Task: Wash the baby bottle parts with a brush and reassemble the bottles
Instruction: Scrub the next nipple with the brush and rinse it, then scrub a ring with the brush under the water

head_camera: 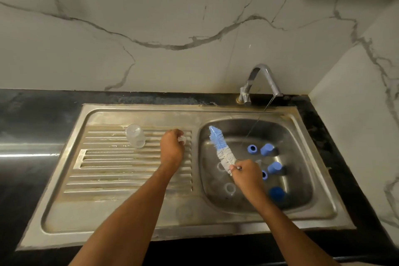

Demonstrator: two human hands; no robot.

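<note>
The left hand (pixel 172 148) curls its fingers around a small clear teat-like part (pixel 182 139), mostly hidden, over the ribbed steel draining board (pixel 121 168). The right hand (pixel 248 174) grips the blue-and-white bristle bottle brush (pixel 221 149) at its base above the steel sink basin (pixel 302 179). Blue plastic caps and collars (pixel 266 149) lie in the basin, one partly behind the hand; clear rings (pixel 229 188) there are faint. An inverted clear bottle (pixel 135 136) stands on the board. No writing is legible.

The drainboard (pixel 121 164) lay mostly free; only a clear bottle (pixel 135 135) stood at its far edge. In the basin (pixel 302 179), blue caps (pixel 266 149) and rings (pixel 252 149) crowded the right half, clear parts (pixel 230 188) the left, with the tap (pixel 259 80) overhanging the far rim.
</note>
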